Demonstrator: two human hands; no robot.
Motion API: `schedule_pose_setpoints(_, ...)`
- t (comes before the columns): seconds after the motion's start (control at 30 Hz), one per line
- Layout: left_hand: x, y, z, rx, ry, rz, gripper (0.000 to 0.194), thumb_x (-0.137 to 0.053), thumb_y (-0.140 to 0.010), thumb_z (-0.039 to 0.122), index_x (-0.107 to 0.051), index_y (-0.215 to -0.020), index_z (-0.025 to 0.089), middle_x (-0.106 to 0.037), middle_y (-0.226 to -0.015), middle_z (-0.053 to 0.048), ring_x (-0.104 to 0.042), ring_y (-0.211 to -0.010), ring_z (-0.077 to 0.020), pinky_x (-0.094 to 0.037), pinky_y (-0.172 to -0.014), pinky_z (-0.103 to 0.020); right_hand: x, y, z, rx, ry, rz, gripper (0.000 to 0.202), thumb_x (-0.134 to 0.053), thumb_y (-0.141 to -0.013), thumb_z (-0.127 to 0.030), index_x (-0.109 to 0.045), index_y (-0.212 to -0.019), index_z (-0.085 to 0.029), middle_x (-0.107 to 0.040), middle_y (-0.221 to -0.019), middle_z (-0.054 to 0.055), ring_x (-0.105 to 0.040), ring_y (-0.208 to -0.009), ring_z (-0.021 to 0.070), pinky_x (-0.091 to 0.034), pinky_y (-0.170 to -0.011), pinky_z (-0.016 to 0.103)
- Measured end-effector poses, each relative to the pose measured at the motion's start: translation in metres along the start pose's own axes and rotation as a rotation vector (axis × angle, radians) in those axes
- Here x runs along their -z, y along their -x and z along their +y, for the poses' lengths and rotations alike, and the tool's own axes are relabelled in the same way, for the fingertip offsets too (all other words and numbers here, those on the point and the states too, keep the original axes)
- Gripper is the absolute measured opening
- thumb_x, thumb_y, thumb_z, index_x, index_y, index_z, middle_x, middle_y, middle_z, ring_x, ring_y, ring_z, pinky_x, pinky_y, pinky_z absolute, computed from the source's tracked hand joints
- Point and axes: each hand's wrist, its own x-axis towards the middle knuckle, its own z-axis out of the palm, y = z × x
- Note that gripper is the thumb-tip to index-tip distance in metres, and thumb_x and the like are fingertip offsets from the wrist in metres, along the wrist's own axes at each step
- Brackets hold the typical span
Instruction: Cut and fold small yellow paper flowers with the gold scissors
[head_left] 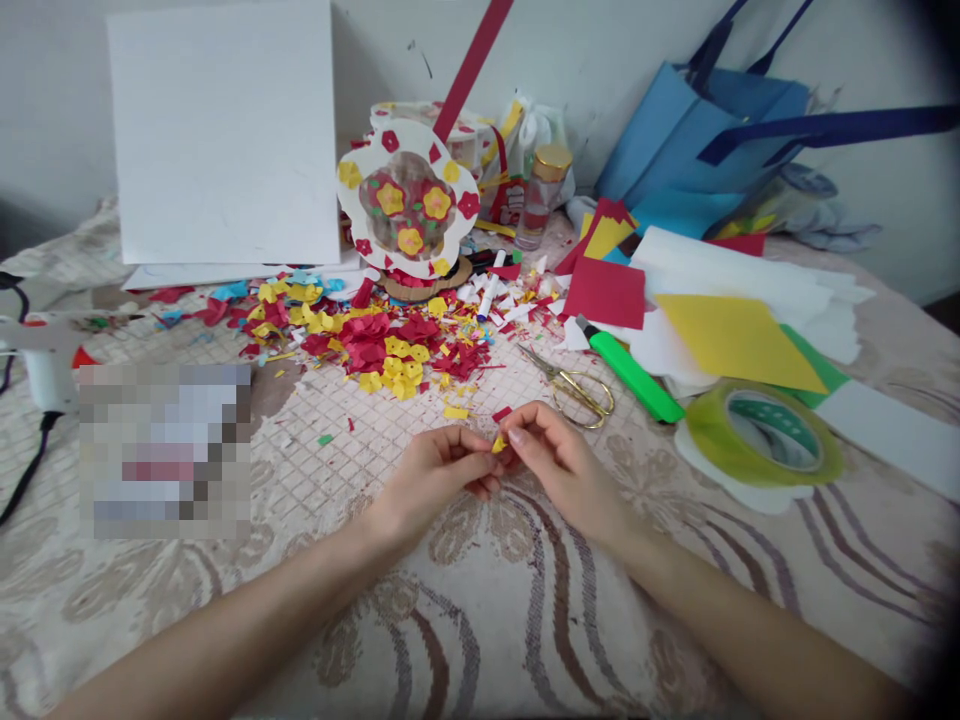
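Between my fingertips is a small yellow paper piece (499, 443), folded or pinched; its exact shape is too small to make out. My left hand (442, 465) closes on it from the left with thumb and index finger. From the other side my right hand (559, 465) pinches it as well, so both hands meet just above the patterned tablecloth. Gold-handled scissors (574, 388) lie just beyond my right hand. A heap of red paper flowers (375, 340) and yellow paper flowers (397, 370) spreads over the cloth ahead of my hands, among many paper scraps.
At the right lie a green utility knife (634, 375), a tape roll (765, 435) and coloured paper sheets (739, 340). A flower-shaped paper lantern (409, 205), a glass jar (536, 200) and a white board (225, 130) stand behind. A glue gun (49, 365) is at left; a blue bag (697, 140) back right.
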Motion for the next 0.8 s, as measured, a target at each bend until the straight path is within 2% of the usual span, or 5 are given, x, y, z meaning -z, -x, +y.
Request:
schedule_pose_setpoints(0.17,0.0006,0.0007,0.0013,-0.013,-0.021,0.013,0.013,-0.065,-0.072,0.02,-0.056,-0.074,0.012,-0.063,-0.062,0.0,-0.058,-0.057,-0.0089,-0.045,-0.057,-0.021,0.0024,-0.0019,-0.001,0.0,-0.008,-0.058,0.009,-0.056,-0.086,-0.028,-0.054,-0.088,-0.019,-0.058,-0.08,0.0,-0.057,-0.073,0.012,-0.048,-0.065,0.024)
schedule_pose_setpoints(0.37,-0.0026,0.0013,0.004,-0.032,-0.139,0.004,0.011,-0.064,-0.072,0.018,-0.055,-0.07,0.012,-0.062,-0.058,0.001,-0.056,-0.054,-0.0087,-0.045,-0.055,-0.021,0.0018,-0.0003,0.0012,0.012,0.062,-0.022,0.007,-0.056,-0.085,-0.023,-0.054,-0.08,-0.019,-0.055,-0.075,-0.001,-0.053,-0.069,0.0115,-0.043,-0.061,0.023)
schedule_pose_setpoints(0.57,-0.0021,0.0016,0.0064,-0.064,-0.171,0.01,0.01,-0.062,-0.073,0.018,-0.055,-0.069,0.013,-0.061,-0.058,0.001,-0.055,-0.053,-0.0083,-0.045,-0.054,-0.021,0.0024,-0.0019,0.0007,-0.099,-0.158,-0.115,0.017,-0.054,-0.088,-0.032,-0.051,-0.079,-0.018,-0.051,-0.069,-0.004,-0.049,-0.062,0.0092,-0.041,-0.058,0.022)
schedule_pose_setpoints(0.8,-0.0016,0.0028,0.0044,-0.031,-0.171,-0.031,0.01,-0.064,-0.071,0.019,-0.057,-0.069,0.012,-0.062,-0.057,0.0,-0.055,-0.052,-0.0089,-0.045,-0.054,-0.021,0.0047,-0.0012,-0.003,-0.051,-0.01,-0.104,0.019,-0.053,-0.088,-0.033,-0.05,-0.078,-0.018,-0.052,-0.071,-0.002,-0.052,-0.065,0.0107,-0.041,-0.059,0.024)
